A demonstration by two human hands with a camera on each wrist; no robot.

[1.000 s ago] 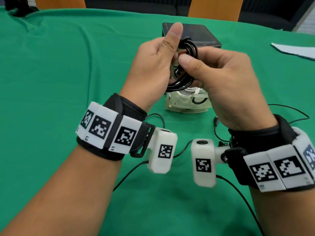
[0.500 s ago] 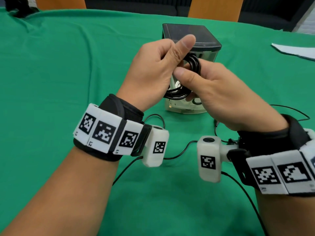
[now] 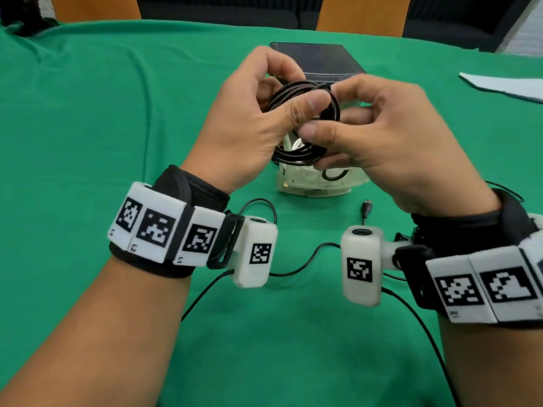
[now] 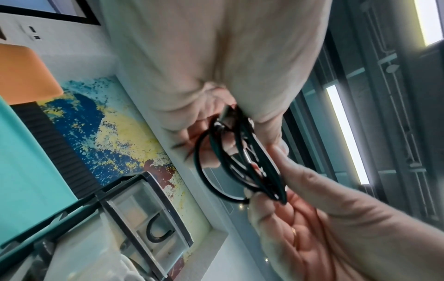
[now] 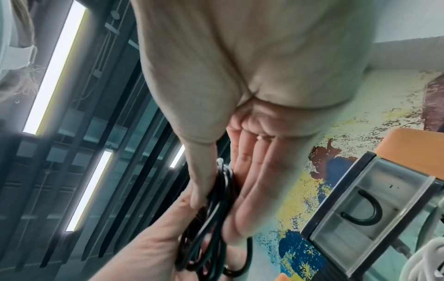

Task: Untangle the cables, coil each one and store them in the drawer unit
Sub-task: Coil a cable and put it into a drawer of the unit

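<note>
A black cable coil (image 3: 296, 155) is held in the air by both hands, just above the drawer unit (image 3: 317, 57). My left hand (image 3: 293, 86) curls its fingers round the coil's left side and its thumb presses across the loops. From the right, my right hand (image 3: 326, 113) pinches the coil between thumb and fingers. In the left wrist view the coil (image 4: 240, 161) shows as several loose loops. In the right wrist view the coil (image 5: 211, 218) lies against straight fingers. The unit's clear drawer (image 3: 314, 186) stands pulled out, with a white cable inside.
A second black cable lies loose on the green cloth near my wrists, and its plug (image 3: 367, 207) points at the drawer. White paper (image 3: 499, 83) lies at the far right. Orange chairs (image 3: 358, 13) stand behind the table.
My left thumb, raised before, has come down onto the coil. The coil has turned so its ring faces the head camera. Both hands stay over the drawer unit.
</note>
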